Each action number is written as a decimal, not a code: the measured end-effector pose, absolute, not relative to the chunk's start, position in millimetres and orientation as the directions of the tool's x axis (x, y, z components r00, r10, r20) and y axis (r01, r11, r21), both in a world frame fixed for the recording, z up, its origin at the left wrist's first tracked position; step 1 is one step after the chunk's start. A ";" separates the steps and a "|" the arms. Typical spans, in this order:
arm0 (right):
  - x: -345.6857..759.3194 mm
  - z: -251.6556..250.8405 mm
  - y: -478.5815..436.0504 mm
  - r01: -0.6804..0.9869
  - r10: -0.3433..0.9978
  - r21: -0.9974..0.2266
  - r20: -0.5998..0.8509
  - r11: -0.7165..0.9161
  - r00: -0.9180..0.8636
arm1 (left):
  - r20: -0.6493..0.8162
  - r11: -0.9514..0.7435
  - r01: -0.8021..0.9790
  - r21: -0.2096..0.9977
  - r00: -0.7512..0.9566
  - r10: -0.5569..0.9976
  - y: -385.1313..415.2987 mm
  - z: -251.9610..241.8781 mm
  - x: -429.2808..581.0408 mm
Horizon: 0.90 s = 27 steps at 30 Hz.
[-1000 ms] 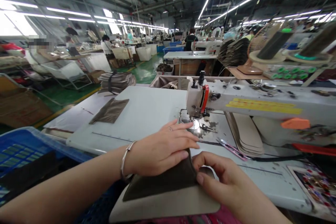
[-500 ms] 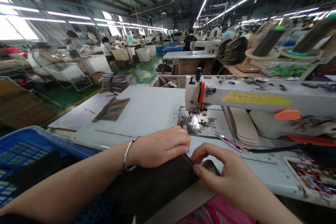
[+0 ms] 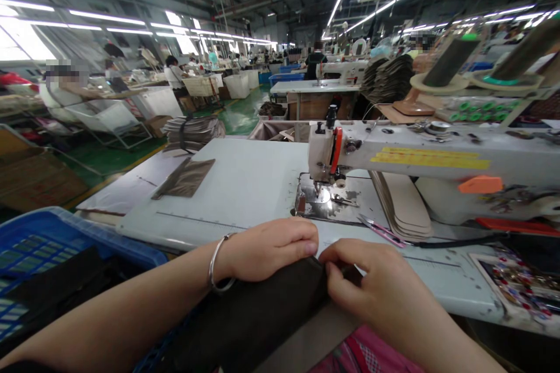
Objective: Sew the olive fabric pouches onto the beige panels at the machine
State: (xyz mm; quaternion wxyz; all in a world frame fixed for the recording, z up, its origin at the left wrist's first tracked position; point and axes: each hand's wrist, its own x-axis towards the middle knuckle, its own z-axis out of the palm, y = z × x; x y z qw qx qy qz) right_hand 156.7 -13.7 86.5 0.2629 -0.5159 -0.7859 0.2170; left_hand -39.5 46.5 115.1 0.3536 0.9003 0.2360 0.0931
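Observation:
A dark brown fabric piece (image 3: 271,309) with a paler panel (image 3: 306,341) under it hangs at the table's front edge, over my lap. My left hand (image 3: 271,247), with a silver bangle at the wrist, is closed on its upper edge. At the top corner my right hand (image 3: 363,274) pinches the same piece between thumb and forefinger. The two hands are almost touching. Just beyond them stands a sewing machine (image 3: 324,154), its needle area above a metal plate (image 3: 341,198). Pink-handled scissors (image 3: 382,231) lie on the table to the right.
On the white table (image 3: 245,169) lies a flat brown piece (image 3: 186,178). Beige panels (image 3: 405,207) are stacked under the machine arm. A blue basket (image 3: 79,221) stands at left, a tray of small parts (image 3: 520,285) at right. Thread spools (image 3: 452,61) rise behind. Co-workers sit farther back.
My right fingers have closed in more tightly at the fabric's corner. The dark piece has shifted and now covers more of the pale panel. The view has tilted slightly.

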 end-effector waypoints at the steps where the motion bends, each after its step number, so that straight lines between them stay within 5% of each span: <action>1: 158.2 86.1 -14.4 0.678 0.920 -0.625 0.214 0.387 -0.328 | -0.005 -0.624 0.363 0.692 0.867 0.499 46.2 115.0 -40.0; 4: 161.6 84.0 -18.9 0.637 0.889 -0.620 0.349 0.457 -0.298 | -0.024 -0.575 0.386 0.721 0.844 0.537 45.6 115.0 -41.6; 9: 155.4 76.8 -28.8 0.689 0.769 -0.416 0.547 0.594 -0.333 | -0.082 -0.477 0.466 0.745 0.775 0.627 41.7 115.2 -40.3; 15: 144.6 74.7 -30.8 0.789 0.720 -0.226 0.599 0.571 -0.350 | -0.106 -0.407 0.533 0.742 0.692 0.714 31.1 112.9 -37.1; 21: 131.8 73.2 -29.6 0.837 0.773 -0.239 0.563 0.493 -0.294 | -0.101 -0.424 0.559 0.713 0.680 0.727 23.3 105.8 -34.3; 27: 152.7 70.9 -14.1 0.853 0.855 -0.368 0.494 0.371 -0.159 | -0.129 -0.312 0.490 0.814 0.676 0.725 25.1 103.3 -41.6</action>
